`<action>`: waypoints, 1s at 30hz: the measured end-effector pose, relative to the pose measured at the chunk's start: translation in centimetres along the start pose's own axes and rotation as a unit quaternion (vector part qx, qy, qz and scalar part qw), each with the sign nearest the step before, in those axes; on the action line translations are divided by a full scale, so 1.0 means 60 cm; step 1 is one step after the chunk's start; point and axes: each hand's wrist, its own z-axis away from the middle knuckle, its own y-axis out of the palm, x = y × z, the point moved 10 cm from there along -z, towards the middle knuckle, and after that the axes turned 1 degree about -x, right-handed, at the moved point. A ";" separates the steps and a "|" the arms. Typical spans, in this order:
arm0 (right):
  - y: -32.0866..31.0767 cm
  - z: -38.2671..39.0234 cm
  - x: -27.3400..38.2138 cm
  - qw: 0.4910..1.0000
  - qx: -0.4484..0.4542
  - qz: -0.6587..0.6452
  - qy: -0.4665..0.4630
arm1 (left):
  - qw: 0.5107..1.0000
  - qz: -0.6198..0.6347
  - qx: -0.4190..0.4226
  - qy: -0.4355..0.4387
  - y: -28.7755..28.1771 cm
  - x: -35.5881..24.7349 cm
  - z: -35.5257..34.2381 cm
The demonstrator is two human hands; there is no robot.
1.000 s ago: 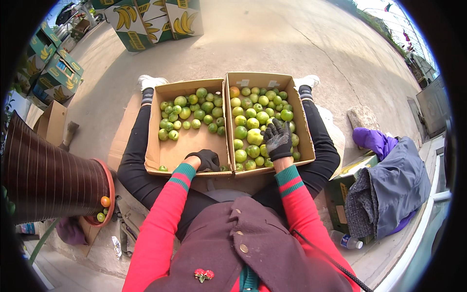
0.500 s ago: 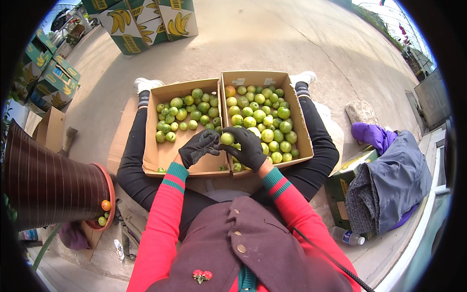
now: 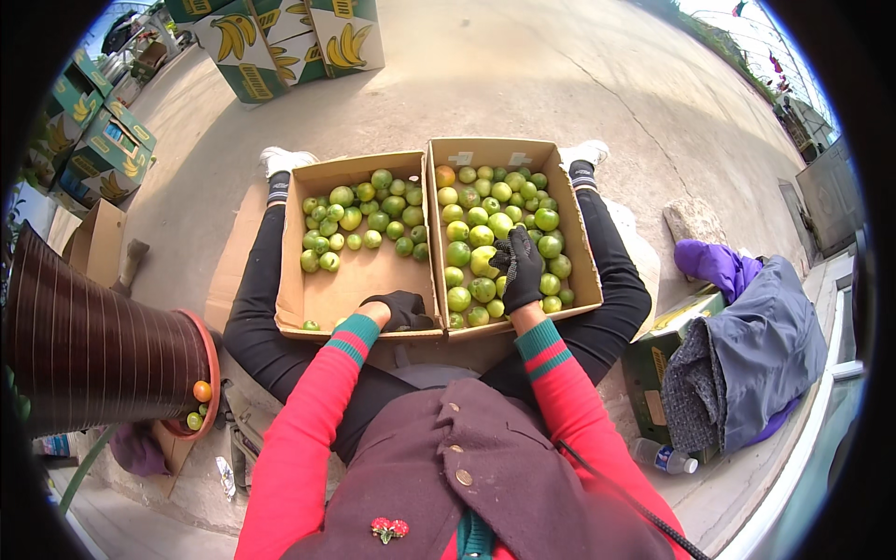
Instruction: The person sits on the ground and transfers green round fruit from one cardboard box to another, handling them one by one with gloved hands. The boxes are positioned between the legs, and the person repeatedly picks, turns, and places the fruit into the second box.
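Observation:
Two shallow cardboard boxes stand side by side between my legs. The left box [image 3: 345,291] has green tomatoes [image 3: 350,218] mostly in its far half; the right box [image 3: 597,280] is filled much more fully with green and yellowish tomatoes [image 3: 479,235]. My left hand [image 3: 407,311], in a black glove, reaches down into the near right corner of the left box. Its fingers are hidden, so any tomato in them does not show. Over the middle of the right box, my gloved right hand [image 3: 519,271] has its fingers apart among the tomatoes, touching some, none visibly gripped.
Banana cartons [image 3: 280,47] are stacked ahead, with more cartons [image 3: 107,154] at far left. A large brown ribbed pot [image 3: 103,336] lies on its side at left. At right, a grey jacket [image 3: 761,336] covers a green carton [image 3: 644,373], near a plastic bottle [image 3: 665,455].
My hands have moved apart. The left went down into the left box's near corner; the right moved right over the right box, and the tomato it held is no longer visible in it.

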 end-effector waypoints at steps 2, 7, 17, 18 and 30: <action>0.056 0.037 0.071 0.967 0.052 0.148 -0.199 | 0.970 0.236 -0.057 -0.025 -0.031 -0.010 0.017; 0.225 0.182 0.083 0.698 0.340 0.487 -0.401 | 0.755 0.614 -0.121 0.195 -0.130 -0.034 0.084; 0.218 0.173 0.075 0.690 0.326 0.502 -0.407 | 0.864 0.495 -0.086 0.033 -0.081 -0.024 0.063; 0.200 0.155 0.092 0.742 0.268 0.472 -0.393 | 0.860 0.504 -0.078 -0.037 -0.064 0.012 0.053; -0.003 0.018 0.031 0.995 -0.079 0.006 -0.067 | 0.890 -0.091 -0.180 -0.408 -0.104 0.159 0.117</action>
